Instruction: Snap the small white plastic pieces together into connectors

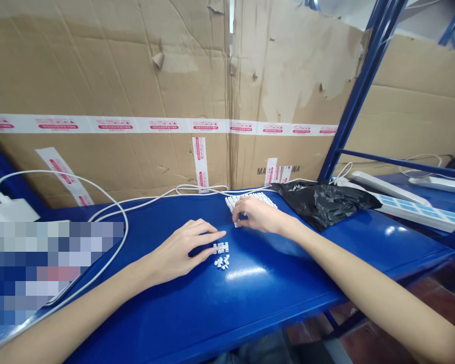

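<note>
On the blue tabletop (227, 298), my left hand (184, 246) rests with its thumb and index finger apart. Right beside those fingertips lies a short row of small white plastic pieces (222, 247) that look like connector blocks. A little pile of loose white bits (222, 262) sits just nearer to me. Farther back, my right hand (256, 215) has its fingers curled in a pinch around a small white piece (236, 224), mostly hidden by them. Behind that hand is a larger array of similar white pieces (254, 197) in close rows, partly covered by it.
A black plastic bag (326, 202) lies at the back right, near long white strips (420, 210). White cables (127, 217) loop along the back and left, by a white adapter (13, 212). Tall cardboard (136, 76) backs the table; a blue post (358, 96) rises at right.
</note>
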`<state>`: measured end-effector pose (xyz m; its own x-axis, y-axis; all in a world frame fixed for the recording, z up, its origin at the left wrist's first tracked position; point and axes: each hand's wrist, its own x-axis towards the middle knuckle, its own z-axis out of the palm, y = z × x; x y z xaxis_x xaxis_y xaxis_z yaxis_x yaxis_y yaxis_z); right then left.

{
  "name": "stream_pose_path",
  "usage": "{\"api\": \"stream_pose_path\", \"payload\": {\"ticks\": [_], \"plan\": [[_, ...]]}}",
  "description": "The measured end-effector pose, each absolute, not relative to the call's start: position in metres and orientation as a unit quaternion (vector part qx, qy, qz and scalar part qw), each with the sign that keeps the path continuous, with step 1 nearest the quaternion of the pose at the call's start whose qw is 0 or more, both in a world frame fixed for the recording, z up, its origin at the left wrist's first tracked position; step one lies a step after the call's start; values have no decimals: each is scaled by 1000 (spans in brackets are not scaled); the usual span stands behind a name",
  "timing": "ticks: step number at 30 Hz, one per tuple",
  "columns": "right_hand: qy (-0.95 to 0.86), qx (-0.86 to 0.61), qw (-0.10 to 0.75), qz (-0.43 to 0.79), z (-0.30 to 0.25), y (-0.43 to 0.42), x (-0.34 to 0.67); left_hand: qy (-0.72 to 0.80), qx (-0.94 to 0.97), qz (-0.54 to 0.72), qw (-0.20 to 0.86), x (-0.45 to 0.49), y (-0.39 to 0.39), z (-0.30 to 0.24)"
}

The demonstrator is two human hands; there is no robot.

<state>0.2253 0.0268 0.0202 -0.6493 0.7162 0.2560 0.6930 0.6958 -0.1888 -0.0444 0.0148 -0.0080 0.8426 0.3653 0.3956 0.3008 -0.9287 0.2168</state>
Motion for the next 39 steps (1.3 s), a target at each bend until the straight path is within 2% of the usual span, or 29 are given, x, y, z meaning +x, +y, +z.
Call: {"api": "stream_pose_path", "payload": {"ticks": [7,17,19,22,26,39], "plan": [[-905,-394,160,26,17,28,225,201,930,244,187,-42,19,-10],[-886,-438,146,49,16,30,228,209,920,246,221,-42,20,-13],[-884,-425,179,71,19,25,224,239,904,280,216,-42,20,-14],[-870,-392,275,117,23,15,212,292,865,355,200,-41,20,-13],[-837,-355,382,167,20,2,194,274,867,371,191,-39,17,-10],[-827,-318,389,253,26,-10,189,238,895,368,79,-35,7,-4]]}}
